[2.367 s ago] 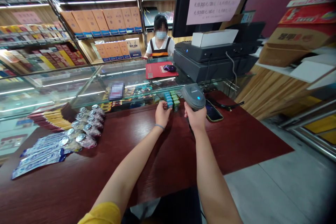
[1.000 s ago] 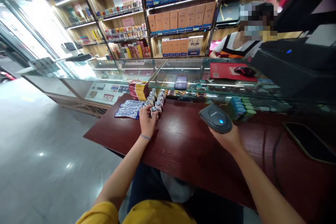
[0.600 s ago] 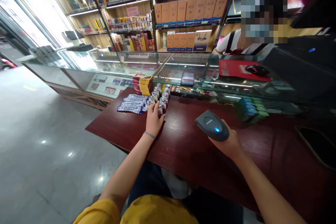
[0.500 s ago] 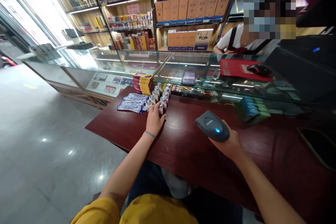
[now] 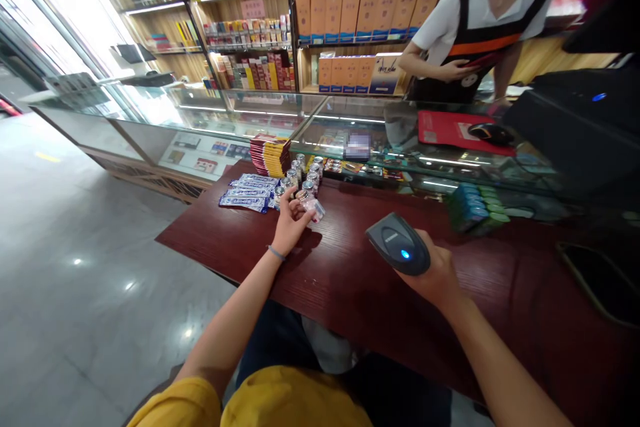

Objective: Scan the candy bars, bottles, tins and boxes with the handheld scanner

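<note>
My left hand [image 5: 291, 221] is closed on a small clear jar [image 5: 313, 205] with a silver lid, tilted at the near end of the jar rows. More such jars [image 5: 313, 177] stand in two rows just beyond it. Left of them lie several blue-and-white packets [image 5: 247, 192], and a stack of red-and-yellow packets [image 5: 270, 155] is behind. In my right hand [image 5: 437, 273] is a dark barcode scanner [image 5: 400, 245] with a lit blue light, held above the dark red table [image 5: 340, 287] and pointing left. Its trigger side is hidden.
Blue and green packs [image 5: 477, 207] sit at the table's right, with a phone [image 5: 600, 280] nearer me. Behind runs a glass counter [image 5: 240, 107] bearing a red mat [image 5: 445, 130] and a mouse [image 5: 491, 134]. A person [image 5: 470, 47] stands beyond it. A dark monitor [image 5: 585, 120] is far right.
My left hand has taken hold of the nearest jar and tilted it. The scanner has shifted slightly left in view. The person behind the counter now stands upright, holding something dark red.
</note>
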The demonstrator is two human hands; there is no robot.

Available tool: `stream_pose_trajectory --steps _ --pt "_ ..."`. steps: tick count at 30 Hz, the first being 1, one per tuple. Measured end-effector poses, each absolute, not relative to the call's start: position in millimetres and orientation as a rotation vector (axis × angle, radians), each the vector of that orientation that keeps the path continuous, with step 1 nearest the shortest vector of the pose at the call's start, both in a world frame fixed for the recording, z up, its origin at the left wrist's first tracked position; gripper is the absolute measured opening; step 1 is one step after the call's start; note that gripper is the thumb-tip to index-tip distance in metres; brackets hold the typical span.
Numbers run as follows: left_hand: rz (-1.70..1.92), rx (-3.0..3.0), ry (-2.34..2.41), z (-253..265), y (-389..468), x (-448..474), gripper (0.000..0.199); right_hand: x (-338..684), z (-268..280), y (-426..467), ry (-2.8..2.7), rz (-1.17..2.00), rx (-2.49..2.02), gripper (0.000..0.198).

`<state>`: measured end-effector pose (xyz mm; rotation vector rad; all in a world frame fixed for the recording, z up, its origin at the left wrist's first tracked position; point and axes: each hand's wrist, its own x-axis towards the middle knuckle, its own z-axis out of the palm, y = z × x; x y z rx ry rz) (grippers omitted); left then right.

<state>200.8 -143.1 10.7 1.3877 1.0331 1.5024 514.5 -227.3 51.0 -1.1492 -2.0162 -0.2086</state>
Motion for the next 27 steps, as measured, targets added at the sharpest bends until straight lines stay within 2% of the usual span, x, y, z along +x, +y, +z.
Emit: stream_pose_trajectory --steps 2,7,13,20,24,27 --pt "1.442 1.164 0.872 15.1 -144.8 200.5 0.075 513.5 53.6 -228.6 -2.062 -0.224 -1.129 0.040" --pt "1.213 0.902 0.710 24.8 -149.2 194.9 0.067 509.0 56.6 -231.8 -2.198 -0.158 -1.082 0.042" --pt "1.141 0.894 0.678 25.3 -151.1 194.1 0.060 502.0 58.2 -236.0 -2.370 -0.040 -1.095 0.049" --pt "1.174 0.886 0.708 24.2 -149.8 198.1 0.054 504.6 57.7 -235.9 -2.372 0.026 -1.044 0.027" --pt "1.141 0.885 0.669 28.9 -152.4 196.9 0.061 505.5 59.9 -236.1 -2.343 0.036 -1.051 0.035" --pt "1.116 0.851 0.631 31.6 -155.2 193.9 0.055 506.9 59.2 -235.8 -2.331 0.057 -1.080 0.039"
